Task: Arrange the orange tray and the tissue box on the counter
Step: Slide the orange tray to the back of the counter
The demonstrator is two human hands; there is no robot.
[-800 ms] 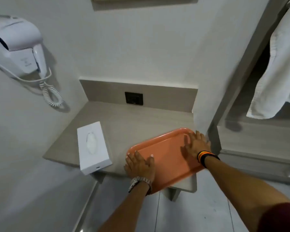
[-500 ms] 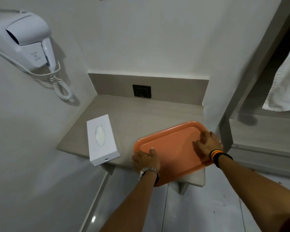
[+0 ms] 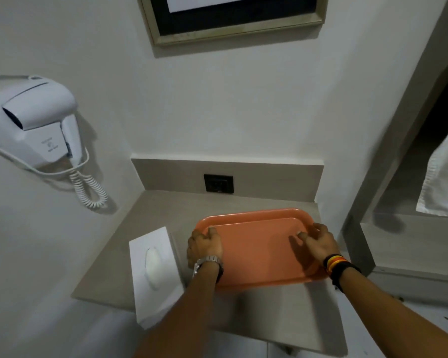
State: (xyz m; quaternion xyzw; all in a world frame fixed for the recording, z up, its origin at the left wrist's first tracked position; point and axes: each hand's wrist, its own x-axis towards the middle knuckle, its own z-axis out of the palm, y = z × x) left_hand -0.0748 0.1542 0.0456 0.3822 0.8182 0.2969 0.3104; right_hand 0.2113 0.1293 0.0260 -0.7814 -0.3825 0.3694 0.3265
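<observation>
The orange tray (image 3: 259, 249) lies flat on the beige counter (image 3: 166, 210), squared to the back wall and close to the right wall. My left hand (image 3: 204, 245) grips the tray's left rim, thumb inside. On the tray's right side rests my right hand (image 3: 318, 242), its fingers curled on the tray surface near the rim. The white tissue box (image 3: 155, 275) sits just left of the tray, angled, and its near end hangs over the counter's front edge.
A white wall hair dryer (image 3: 36, 120) with a coiled cord hangs at the left. A black wall socket (image 3: 218, 183) sits in the backsplash behind the tray. A framed picture (image 3: 233, 16) hangs above. White towels (image 3: 445, 161) hang in the niche at the right.
The tray has slid away from the front edge onto the counter and turned square to the wall. Both hands moved with it. The tissue box has stayed put.
</observation>
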